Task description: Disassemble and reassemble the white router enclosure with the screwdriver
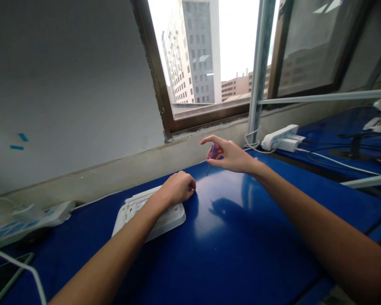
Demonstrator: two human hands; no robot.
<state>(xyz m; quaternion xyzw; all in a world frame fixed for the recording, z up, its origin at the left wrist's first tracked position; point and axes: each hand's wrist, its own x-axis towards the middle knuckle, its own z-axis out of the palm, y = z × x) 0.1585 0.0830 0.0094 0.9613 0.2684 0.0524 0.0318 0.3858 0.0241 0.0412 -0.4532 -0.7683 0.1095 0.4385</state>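
A small screwdriver (213, 151) with a reddish-purple handle is held in my right hand (227, 155), above the blue table. Its thin shaft slants down and to the left, the tip in the air. The index finger of that hand stretches out past the handle. My left hand (178, 186) is closed in a pinch at the far right corner of a white plastic device housing (169, 220). Whatever is between its fingertips is too small or hidden to name. The housing lies flat, partly covered by my left wrist and forearm; small holes pattern its upper face.
The glossy blue table (216, 254) runs along a wall with a window (197, 110). White power strips stand at the left (34, 222) and back right (281, 137). A metal post (257, 76) rises behind my right hand. White cables (22, 264) cross the left corner.
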